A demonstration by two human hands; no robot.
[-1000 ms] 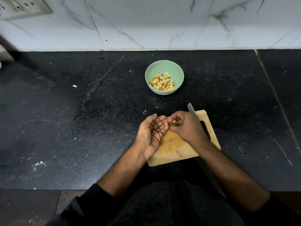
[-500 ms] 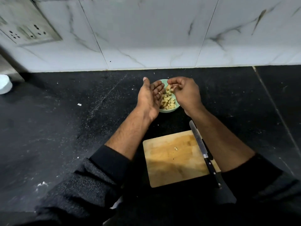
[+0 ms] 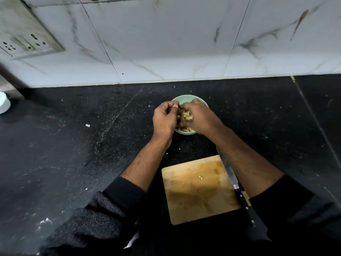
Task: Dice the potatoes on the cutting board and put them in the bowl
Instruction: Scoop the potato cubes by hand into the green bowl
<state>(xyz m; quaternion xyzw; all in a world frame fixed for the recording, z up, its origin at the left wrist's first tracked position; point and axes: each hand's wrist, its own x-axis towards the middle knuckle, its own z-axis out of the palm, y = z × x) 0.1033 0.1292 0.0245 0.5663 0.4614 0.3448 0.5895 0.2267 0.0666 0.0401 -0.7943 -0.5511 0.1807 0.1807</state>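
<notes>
Green bowl (image 3: 184, 99) mostly hidden beneath left hand (image 3: 164, 120) and right hand (image 3: 200, 118); fingers curled over dice (image 3: 185, 116), grip indiscernible.

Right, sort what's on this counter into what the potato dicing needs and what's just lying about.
Needed:
- green bowl
- diced potato
- cutting board, one scrap left on it
- knife
- left hand, right hand

Lying about:
- white container at the far left
- wall socket
- white crumb
</notes>
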